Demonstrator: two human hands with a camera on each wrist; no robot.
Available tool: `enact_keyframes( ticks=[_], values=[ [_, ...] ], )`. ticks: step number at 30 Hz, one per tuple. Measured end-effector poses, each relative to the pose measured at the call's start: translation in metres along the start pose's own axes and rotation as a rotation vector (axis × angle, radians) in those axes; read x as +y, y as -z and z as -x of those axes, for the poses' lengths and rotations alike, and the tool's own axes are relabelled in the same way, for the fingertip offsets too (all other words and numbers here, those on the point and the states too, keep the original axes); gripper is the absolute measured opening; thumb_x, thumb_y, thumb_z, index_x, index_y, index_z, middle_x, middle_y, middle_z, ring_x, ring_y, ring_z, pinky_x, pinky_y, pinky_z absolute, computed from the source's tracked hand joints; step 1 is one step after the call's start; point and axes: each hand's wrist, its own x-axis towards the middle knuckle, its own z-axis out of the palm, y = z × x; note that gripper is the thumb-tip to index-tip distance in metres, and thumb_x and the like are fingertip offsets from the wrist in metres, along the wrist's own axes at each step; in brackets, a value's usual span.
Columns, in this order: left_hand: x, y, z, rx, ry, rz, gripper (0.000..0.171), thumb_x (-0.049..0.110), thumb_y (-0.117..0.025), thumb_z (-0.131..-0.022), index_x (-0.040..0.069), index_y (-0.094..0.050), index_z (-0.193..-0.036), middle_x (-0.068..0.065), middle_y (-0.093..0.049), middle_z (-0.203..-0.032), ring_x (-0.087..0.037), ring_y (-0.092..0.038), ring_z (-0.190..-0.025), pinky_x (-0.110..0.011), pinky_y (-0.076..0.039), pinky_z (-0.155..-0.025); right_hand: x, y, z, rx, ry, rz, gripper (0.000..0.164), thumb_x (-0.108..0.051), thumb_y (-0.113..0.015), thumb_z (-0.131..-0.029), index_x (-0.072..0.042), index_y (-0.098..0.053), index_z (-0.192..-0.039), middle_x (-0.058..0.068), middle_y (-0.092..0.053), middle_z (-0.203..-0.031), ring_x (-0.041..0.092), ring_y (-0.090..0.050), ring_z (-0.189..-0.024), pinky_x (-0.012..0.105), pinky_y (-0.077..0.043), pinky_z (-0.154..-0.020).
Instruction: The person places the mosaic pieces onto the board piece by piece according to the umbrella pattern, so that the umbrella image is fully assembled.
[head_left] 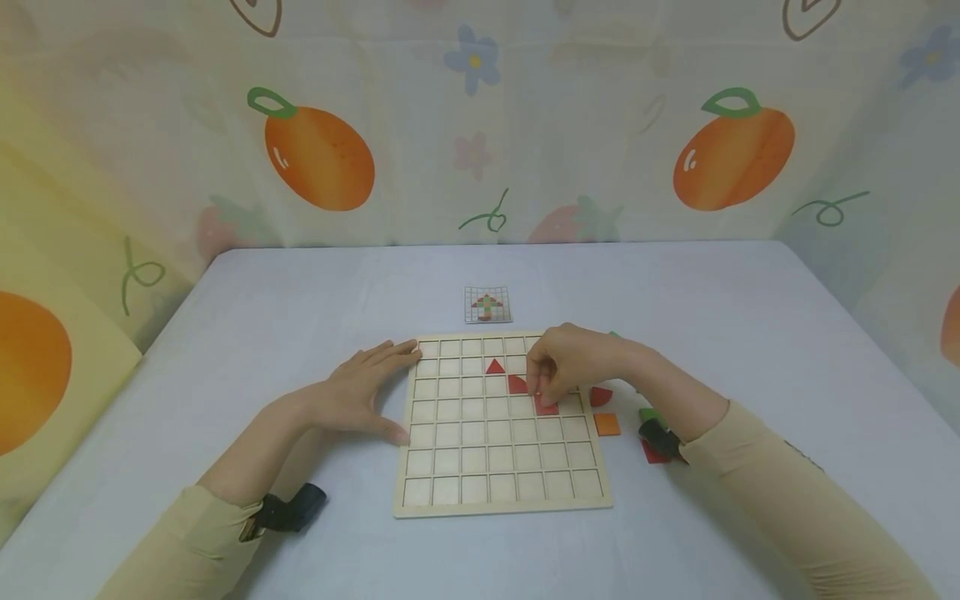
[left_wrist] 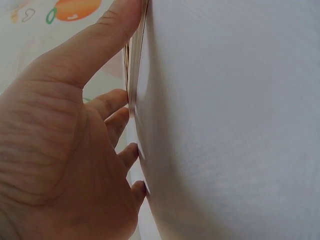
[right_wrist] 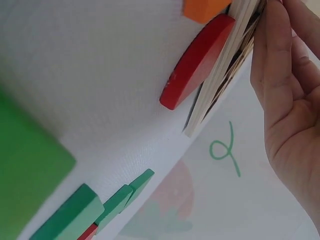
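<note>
A wooden grid board (head_left: 450,485) lies flat on the table, with a red triangle (head_left: 494,367) and a red quarter-circle piece (head_left: 517,384) in its cells. At the board's left edge my left hand (head_left: 358,390) is spread, its thumb and a fingertip touching the rim; the left wrist view shows the thumb against the board's side (left_wrist: 132,85). Over the right part of the board my right hand (head_left: 576,360) pinches a red piece (head_left: 547,407) at a cell; the fingers partly cover its shape. In the right wrist view those fingertips are cut off at the top.
Right of the board lie a red quarter-circle piece (head_left: 601,396), an orange square (head_left: 607,424), a green piece (head_left: 651,414) and a red piece (head_left: 654,453), some behind the wrist camera. A small pattern card (head_left: 487,305) lies beyond the board. Several green pieces (right_wrist: 117,205) show in the right wrist view.
</note>
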Motion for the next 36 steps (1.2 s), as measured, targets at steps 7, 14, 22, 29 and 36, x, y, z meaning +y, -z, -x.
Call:
enact_keyframes(
  ticks=[7, 14, 22, 29, 36],
  values=[
    [0.000, 0.000, 0.001, 0.007, -0.005, -0.004, 0.112, 0.065, -0.072, -0.061, 0.013, -0.023, -0.147, -0.003, -0.012, -0.155, -0.033, -0.006, -0.141, -0.055, -0.007, -0.112, -0.001, 0.000, 0.000, 0.002, -0.001, 0.013, 0.013, -0.006, -0.074, -0.074, -0.017, -0.067, -0.076, -0.003, -0.063, -0.069, 0.013, -0.055, -0.064, 0.026, -0.047, -0.059],
    [0.000, 0.000, 0.000, 0.005, -0.002, -0.010, 0.112, 0.066, -0.072, -0.060, 0.013, -0.023, -0.147, -0.003, -0.012, -0.155, -0.033, -0.006, -0.141, -0.055, -0.007, -0.112, 0.000, 0.003, 0.001, -0.009, 0.014, 0.005, 0.009, -0.010, -0.073, -0.076, -0.017, -0.067, -0.077, -0.004, -0.063, -0.070, 0.012, -0.056, -0.065, 0.027, -0.048, -0.062],
    [0.000, 0.000, 0.000, 0.007, 0.002, -0.011, 0.112, 0.065, -0.072, -0.060, 0.013, -0.024, -0.146, -0.003, -0.012, -0.155, -0.033, -0.006, -0.141, -0.055, -0.007, -0.112, 0.002, 0.017, 0.008, 0.038, -0.008, 0.015, 0.008, -0.013, -0.072, -0.077, -0.016, -0.068, -0.083, -0.003, -0.062, -0.074, 0.014, -0.056, -0.068, 0.029, -0.050, -0.064],
    [0.000, 0.000, 0.000, 0.008, 0.001, -0.011, 0.111, 0.066, -0.071, -0.060, 0.014, -0.024, -0.147, -0.002, -0.012, -0.155, -0.033, -0.005, -0.141, -0.055, -0.007, -0.112, 0.013, 0.031, 0.019, 0.118, -0.007, 0.032, 0.009, -0.016, -0.072, -0.079, -0.014, -0.069, -0.087, -0.004, -0.065, -0.078, 0.015, -0.058, -0.074, 0.030, -0.050, -0.068],
    [0.000, -0.001, 0.000, 0.011, -0.011, -0.005, 0.111, 0.065, -0.071, -0.061, 0.012, -0.024, -0.146, -0.006, -0.013, -0.155, -0.036, -0.007, -0.141, -0.057, -0.007, -0.111, 0.042, 0.044, 0.024, 0.195, -0.058, 0.075, 0.014, -0.017, -0.072, -0.079, -0.013, -0.069, -0.092, -0.004, -0.066, -0.083, 0.014, -0.059, -0.078, 0.028, -0.051, -0.071]
  ],
)
